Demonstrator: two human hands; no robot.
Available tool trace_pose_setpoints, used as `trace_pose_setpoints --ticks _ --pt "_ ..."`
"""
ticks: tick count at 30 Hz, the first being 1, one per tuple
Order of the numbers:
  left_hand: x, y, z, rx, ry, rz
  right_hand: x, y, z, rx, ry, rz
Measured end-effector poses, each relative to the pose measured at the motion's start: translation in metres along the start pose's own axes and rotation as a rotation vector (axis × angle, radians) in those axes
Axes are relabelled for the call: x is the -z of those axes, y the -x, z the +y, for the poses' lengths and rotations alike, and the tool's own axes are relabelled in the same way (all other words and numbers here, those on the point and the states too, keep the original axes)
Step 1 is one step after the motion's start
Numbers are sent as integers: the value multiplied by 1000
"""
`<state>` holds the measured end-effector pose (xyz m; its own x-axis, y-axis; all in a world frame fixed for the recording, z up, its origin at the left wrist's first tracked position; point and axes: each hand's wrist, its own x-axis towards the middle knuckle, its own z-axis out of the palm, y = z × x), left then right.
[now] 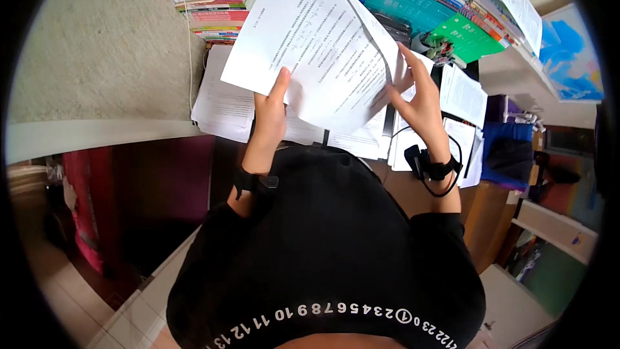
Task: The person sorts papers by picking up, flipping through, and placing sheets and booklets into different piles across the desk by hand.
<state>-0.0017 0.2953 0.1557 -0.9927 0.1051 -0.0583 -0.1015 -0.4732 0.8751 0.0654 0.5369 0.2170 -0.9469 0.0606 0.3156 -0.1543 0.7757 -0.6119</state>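
Printed sheets of white paper (316,45) are held up between my two hands, tilted, with text on the facing page. My left hand (273,108) grips their lower left edge, thumb on top of the page and fingers behind it. At the right edge, my right hand (421,100) has its thumb and fingers around a curled part of the sheets. More printed papers (223,103) lie on the desk beneath, partly hidden by the held sheets. Each wrist wears a black strap; the right one carries a small device with a cable.
Stacked books (216,3) stand at the back left. Teal books (407,3) and a green book (468,37) are at the back right. Further paper piles (463,97) lie right of my right hand. A white cable (188,45) hangs along the wall at left.
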Motion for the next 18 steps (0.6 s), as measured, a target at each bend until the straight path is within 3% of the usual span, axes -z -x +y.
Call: trace_pose_setpoints --ticks 3,4,6,7,10,12,18 --pt "-4 14 3 31 27 -3 -1 2 12 89 63 153" --pt "-1 16 1 60 17 -13 5 2 9 17 33 155" --pt "9 20 -7 115 4 -28 9 -3 15 123 -43 291" --pt "10 24 -6 136 -21 -41 16 0 23 22 -95 283" --pt "22 33 -12 233 -249 -158 44 -9 34 -244 -474 39" --pt "16 43 -11 238 -187 -180 49 -11 31 -321 -843 -23" --pt "15 54 -14 232 -55 -276 53 -16 46 -432 -878 -141"
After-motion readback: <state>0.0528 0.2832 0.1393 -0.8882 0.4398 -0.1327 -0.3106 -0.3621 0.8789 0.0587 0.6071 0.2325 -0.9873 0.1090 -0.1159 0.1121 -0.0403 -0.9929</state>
